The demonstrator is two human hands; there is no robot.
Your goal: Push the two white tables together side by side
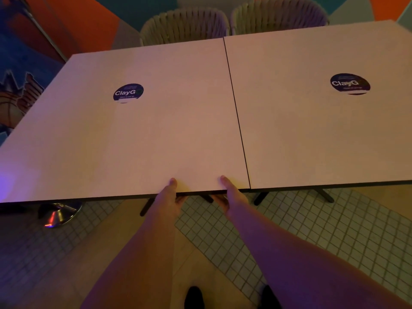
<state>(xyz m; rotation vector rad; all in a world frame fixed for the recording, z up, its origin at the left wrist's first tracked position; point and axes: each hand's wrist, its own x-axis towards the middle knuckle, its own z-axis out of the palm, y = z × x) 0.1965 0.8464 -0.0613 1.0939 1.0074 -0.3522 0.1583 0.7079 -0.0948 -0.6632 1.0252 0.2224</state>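
Note:
Two white square tables stand side by side, only a thin dark seam between them. The left table (pixel 156 134) and the right table (pixel 312 134) each carry a round dark sticker. My left hand (pixel 170 197) grips the left table's near edge, thumb on top and fingers curled underneath. My right hand (pixel 231 195) grips the same edge a little to the right, close to the seam, thumb on top as well.
Two woven chairs (pixel 185 25) (pixel 278 16) stand behind the tables' far edge. A shiny metal base (pixel 60 214) sits on the floor at the left. Black table legs (pixel 325 195) spread under the tables. Tiled floor (pixel 289 230) lies below me, painted walls behind.

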